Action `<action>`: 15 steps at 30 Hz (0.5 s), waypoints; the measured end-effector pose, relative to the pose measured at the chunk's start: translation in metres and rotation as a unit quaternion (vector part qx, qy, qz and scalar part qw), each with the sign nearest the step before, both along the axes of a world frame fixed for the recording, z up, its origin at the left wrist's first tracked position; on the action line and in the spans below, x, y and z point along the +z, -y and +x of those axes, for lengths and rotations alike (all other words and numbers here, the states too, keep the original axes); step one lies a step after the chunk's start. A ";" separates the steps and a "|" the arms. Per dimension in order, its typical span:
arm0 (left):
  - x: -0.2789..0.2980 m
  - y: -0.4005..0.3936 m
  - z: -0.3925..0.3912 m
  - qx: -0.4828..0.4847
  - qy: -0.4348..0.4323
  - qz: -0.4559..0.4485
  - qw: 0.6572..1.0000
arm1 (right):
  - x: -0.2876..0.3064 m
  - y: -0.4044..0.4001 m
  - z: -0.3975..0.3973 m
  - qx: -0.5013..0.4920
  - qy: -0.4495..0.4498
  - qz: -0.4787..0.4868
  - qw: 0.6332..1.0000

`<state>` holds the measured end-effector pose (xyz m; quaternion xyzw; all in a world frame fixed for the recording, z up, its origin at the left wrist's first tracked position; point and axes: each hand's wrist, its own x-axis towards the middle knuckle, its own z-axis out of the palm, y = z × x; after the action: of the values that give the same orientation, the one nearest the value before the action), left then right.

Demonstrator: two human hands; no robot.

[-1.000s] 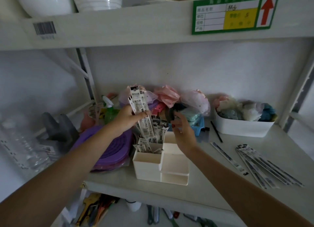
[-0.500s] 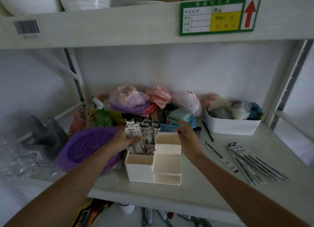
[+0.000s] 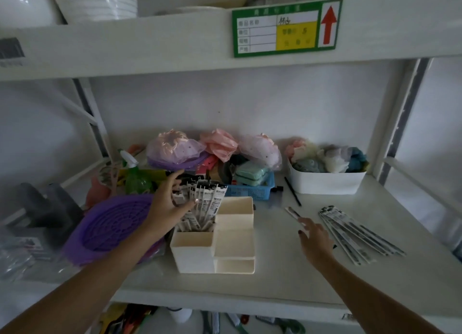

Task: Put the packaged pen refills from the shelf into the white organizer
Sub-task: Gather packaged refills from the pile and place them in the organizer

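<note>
Spreading its fingers wide, the left hand (image 3: 167, 207) sits against the left side of the upright packaged pen refills (image 3: 203, 203) in the white organizer (image 3: 215, 241), thumb near their printed faces and fingertips curling behind them, gripping nothing that can be seen. These refills stand on end in the back left compartment of the organizer, leaning a little and fanned out, their tops well above the rim. The organizer's other compartments, stepped down toward the front, show only bare walls. The right hand (image 3: 315, 242) hovers open and flat above the shelf (image 3: 270, 278) to the right of the organizer, fingers loosely extended and holding nothing; its fingertips reach toward a single refill pack (image 3: 292, 212) lying flat just beyond them. Farther right on the shelf lies a loose fan of more refill packs (image 3: 357, 235), flat and overlapping, well apart from the organizer. Behind them a thin black stick (image 3: 292, 191) rests beside a white bin (image 3: 325, 182) heaped with soft pastel items. A blue basket (image 3: 250, 191) stands just behind the organizer, with bundles of pink and lilac fabric (image 3: 215, 146) piled against the wall. To the left are a purple round lid (image 3: 112, 225) and a green spray bottle (image 3: 136, 178). A green label with a red arrow (image 3: 287, 28) is fixed to the shelf edge above
</note>
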<state>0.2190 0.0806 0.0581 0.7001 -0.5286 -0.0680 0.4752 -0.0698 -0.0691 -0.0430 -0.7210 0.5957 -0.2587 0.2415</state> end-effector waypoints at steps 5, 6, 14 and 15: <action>-0.001 0.012 -0.019 -0.045 0.161 -0.045 0.985 | -0.007 0.011 -0.024 -0.026 -0.047 -0.013 0.998; -0.001 0.016 -0.022 -0.049 0.188 -0.041 0.980 | -0.007 0.013 -0.027 -0.026 -0.051 -0.017 0.998; -0.011 0.025 -0.038 0.003 0.383 0.096 0.919 | -0.007 0.035 -0.064 -0.058 -0.105 -0.047 0.992; -0.014 0.024 -0.038 0.008 0.409 0.108 0.906 | -0.008 0.039 -0.069 -0.067 -0.118 -0.039 0.990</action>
<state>0.1808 0.0571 0.0436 0.7179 -0.6602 0.1717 0.1390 -0.1391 -0.1078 -0.0508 -0.7137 0.6566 -0.2106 0.1228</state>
